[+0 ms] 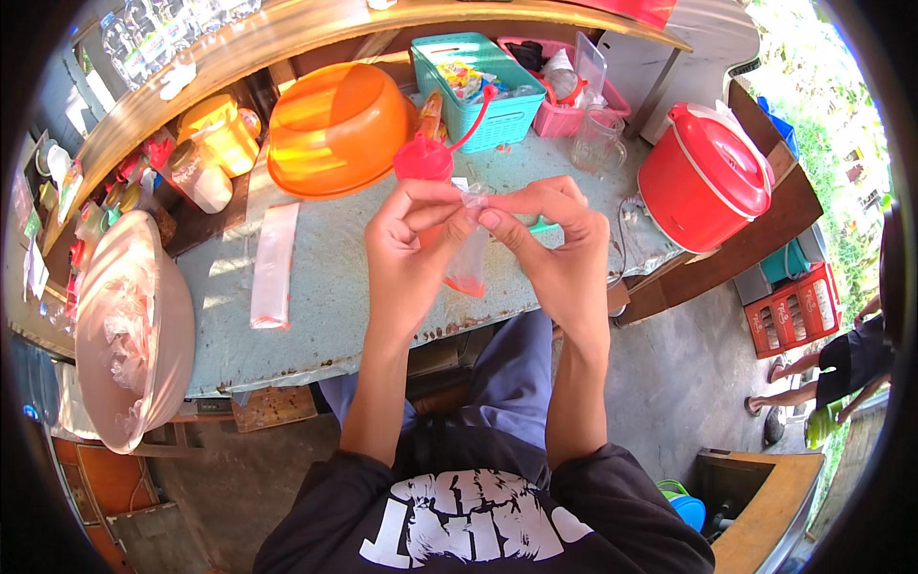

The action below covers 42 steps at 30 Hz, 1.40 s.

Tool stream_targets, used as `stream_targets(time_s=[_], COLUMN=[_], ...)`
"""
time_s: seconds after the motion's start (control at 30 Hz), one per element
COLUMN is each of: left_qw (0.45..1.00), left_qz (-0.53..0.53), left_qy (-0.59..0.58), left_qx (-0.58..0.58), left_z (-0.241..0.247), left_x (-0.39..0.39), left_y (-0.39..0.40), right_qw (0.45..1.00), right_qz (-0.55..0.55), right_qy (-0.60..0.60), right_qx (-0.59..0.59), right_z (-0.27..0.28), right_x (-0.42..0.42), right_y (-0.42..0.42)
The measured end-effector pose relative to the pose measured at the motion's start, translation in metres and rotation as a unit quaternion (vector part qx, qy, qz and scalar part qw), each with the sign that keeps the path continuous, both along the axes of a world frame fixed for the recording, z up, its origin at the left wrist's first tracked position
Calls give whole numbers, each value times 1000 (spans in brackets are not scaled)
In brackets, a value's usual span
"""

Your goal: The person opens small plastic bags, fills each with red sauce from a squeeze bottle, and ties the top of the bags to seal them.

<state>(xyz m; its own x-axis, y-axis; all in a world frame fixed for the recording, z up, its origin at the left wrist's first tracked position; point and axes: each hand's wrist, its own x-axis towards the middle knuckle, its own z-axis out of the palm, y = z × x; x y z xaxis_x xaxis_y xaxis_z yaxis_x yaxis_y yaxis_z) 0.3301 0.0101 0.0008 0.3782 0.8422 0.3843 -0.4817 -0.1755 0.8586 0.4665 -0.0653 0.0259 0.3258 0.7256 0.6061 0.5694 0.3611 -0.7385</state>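
In front of my chest, both hands pinch the top of a small clear plastic bag [470, 258]. My left hand [416, 244] grips one side of its mouth between thumb and fingers. My right hand [549, 233] pinches the other side, the thumbs almost touching. Below them the bag hangs down, orange-red at its lower end; whether that is contents or the bag's own edge I cannot tell. Just behind my left fingers stands a red plastic squeeze bottle [423, 156] with a long tethered cap. A flat stack of clear plastic bags [275, 265] lies left of my hands.
On the worn blue table [330, 287] are an orange basin [337, 129], teal basket [495, 115], pink basket [556, 118], glass mug [597, 140] and red rice cooker [703, 179]. A pale basin [172, 323] of plastic bags overhangs at left. A person [853, 359] stands far right.
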Motion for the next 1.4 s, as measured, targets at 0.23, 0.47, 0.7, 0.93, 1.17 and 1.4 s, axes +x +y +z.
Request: stream_targets(time_s=[0.23,0.47,0.7,0.93,1.17,1.4], left_qw=[993,977,968,962,964,958], left_qz=[-104,-192,-225,-245,-165,-248], left_qy=[-19,46,109,117,151,144], left_qx=[-60,-85,-35,-11,141,17], left_z=[-12,-23,-10,-19,-10,-7], left_x=[-4,-3,-1,-3,0,12], left_y=[11,20,12,19,15,-12], right_qw=[998,986,997,957,942,895], right_qz=[46,147,52,209,200,154], right_qy=[34,73,50,190,264,419], right_qx=[-38,4,2,-62,-60,-14], right_z=[-12,-13,-18,-16,-12,-14], right_x=[10,6,6,5,-3,-7], right_y=[6,11,15,6,5,-3])
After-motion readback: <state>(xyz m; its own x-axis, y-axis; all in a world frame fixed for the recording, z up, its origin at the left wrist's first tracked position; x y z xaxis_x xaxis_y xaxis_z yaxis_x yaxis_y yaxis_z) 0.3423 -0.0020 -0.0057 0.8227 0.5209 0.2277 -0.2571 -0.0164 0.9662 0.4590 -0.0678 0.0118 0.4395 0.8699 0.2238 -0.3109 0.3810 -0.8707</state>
